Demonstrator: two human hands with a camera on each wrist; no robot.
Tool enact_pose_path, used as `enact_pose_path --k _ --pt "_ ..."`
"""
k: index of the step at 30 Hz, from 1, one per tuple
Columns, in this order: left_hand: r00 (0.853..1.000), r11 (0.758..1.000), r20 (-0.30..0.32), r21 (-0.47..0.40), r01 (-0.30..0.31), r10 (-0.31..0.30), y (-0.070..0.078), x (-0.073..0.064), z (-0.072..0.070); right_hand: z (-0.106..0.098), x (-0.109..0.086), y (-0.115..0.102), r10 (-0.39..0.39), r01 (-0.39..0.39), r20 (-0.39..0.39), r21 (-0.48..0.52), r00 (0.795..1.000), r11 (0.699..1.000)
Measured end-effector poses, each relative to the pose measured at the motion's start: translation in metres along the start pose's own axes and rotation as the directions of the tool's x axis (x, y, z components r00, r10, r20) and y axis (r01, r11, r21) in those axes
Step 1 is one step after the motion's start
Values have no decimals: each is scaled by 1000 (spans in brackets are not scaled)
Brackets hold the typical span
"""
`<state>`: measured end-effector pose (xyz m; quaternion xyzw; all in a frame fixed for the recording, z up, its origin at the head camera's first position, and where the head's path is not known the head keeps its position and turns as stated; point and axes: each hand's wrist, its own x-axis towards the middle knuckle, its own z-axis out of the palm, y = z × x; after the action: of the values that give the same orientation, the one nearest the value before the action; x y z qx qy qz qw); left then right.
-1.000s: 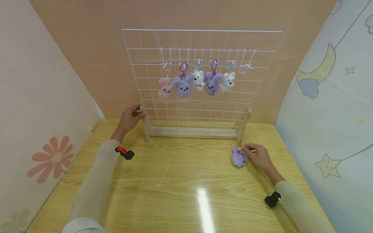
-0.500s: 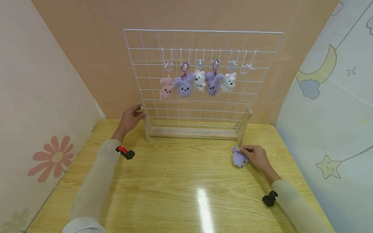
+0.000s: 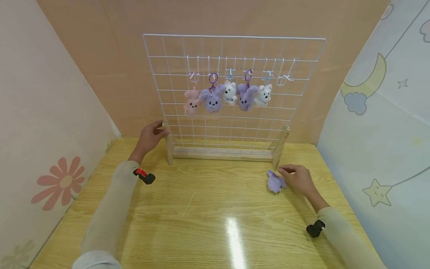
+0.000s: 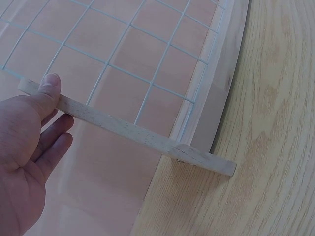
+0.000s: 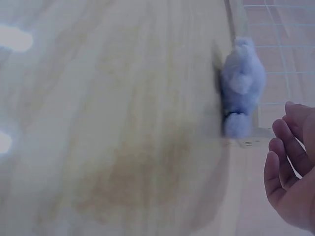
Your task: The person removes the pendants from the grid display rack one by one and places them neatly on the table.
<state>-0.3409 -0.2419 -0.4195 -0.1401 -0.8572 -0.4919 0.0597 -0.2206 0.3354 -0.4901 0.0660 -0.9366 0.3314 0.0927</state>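
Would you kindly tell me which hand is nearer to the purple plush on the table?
Right. The right hand is just beside that purple plush, apparently not holding it; the left hand is well away to the left, gripping a wooden upright.

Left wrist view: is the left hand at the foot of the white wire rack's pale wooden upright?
No: the left hand holds the pale wooden upright near its top end instead.

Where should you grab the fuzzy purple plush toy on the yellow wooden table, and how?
Pinch the purple plush toy across its plump middle, probably from the person's right, where the right hand is close by. It lies on the table, and its rounded body offers soft sides to squeeze.
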Motion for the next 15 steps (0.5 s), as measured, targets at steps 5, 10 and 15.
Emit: enact_pose_path --k 5,10,15 --pt "1000 1000 -8 11 -2 2 0 -1 0 -15 5 -17 -86 86 -61 -13 994 996" --pt "1000 1000 -8 4 -9 9 -1 -1 0 -33 13 -36 -182 177 -136 -48 974 983" --pt "1000 1000 17 -3 11 -11 28 -10 -2 -51 22 -57 -227 224 -202 -37 953 974"
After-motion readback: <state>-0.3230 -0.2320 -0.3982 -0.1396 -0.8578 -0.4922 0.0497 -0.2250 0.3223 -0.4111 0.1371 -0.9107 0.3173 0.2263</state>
